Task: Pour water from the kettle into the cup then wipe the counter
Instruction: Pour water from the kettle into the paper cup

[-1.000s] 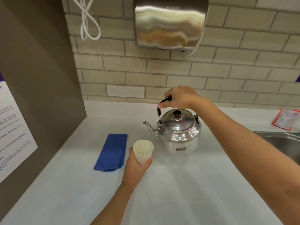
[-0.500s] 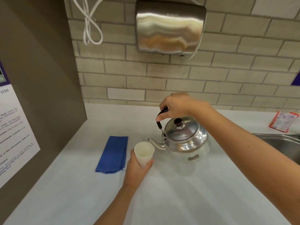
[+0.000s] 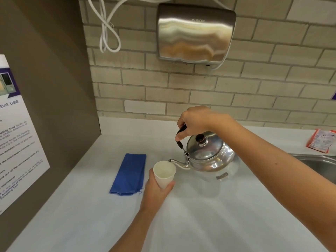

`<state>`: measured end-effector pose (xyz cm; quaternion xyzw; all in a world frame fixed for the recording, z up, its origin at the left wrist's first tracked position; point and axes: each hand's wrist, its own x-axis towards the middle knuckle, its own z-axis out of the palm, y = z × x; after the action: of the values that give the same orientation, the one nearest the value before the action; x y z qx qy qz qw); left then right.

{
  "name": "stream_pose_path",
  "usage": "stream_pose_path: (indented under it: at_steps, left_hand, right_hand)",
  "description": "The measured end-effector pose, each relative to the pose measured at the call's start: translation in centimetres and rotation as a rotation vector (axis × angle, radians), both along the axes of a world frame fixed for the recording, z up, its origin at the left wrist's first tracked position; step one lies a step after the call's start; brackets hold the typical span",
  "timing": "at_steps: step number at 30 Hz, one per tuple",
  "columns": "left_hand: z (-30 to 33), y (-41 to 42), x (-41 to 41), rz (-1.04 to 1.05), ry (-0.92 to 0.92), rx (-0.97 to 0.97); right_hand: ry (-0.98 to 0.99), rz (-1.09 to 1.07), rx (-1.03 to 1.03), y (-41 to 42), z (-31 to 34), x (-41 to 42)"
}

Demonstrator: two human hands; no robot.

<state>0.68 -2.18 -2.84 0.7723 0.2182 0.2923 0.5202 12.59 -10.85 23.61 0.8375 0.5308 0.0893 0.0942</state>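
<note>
A shiny metal kettle (image 3: 211, 159) hangs tilted to the left above the white counter (image 3: 200, 224), its spout tip right at the rim of a white paper cup (image 3: 164, 174). My right hand (image 3: 195, 120) grips the kettle's black handle from above. My left hand (image 3: 156, 191) wraps around the cup's lower part and holds it slightly tilted. No stream of water is visible. A folded blue cloth (image 3: 129, 174) lies flat on the counter just left of the cup.
A brown side panel with a printed notice (image 3: 16, 142) closes the left. A steel hand dryer (image 3: 195, 33) and a white cable (image 3: 107, 30) hang on the brick wall. A steel sink (image 3: 320, 165) and a red packet (image 3: 321, 140) are at right.
My right hand has lifted the kettle off the counter and tipped it left, bringing the spout to the cup's rim. My left hand has kept its hold on the cup.
</note>
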Motion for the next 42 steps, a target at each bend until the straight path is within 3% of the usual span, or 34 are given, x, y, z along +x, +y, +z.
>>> stream_pose_path:
  at_steps: [42]
  left_hand:
    - [0.4,-0.2,-0.2,-0.016,-0.005,-0.030]
  right_hand:
    - [-0.057,-0.015,-0.113,0.6,0.7,-1.8]
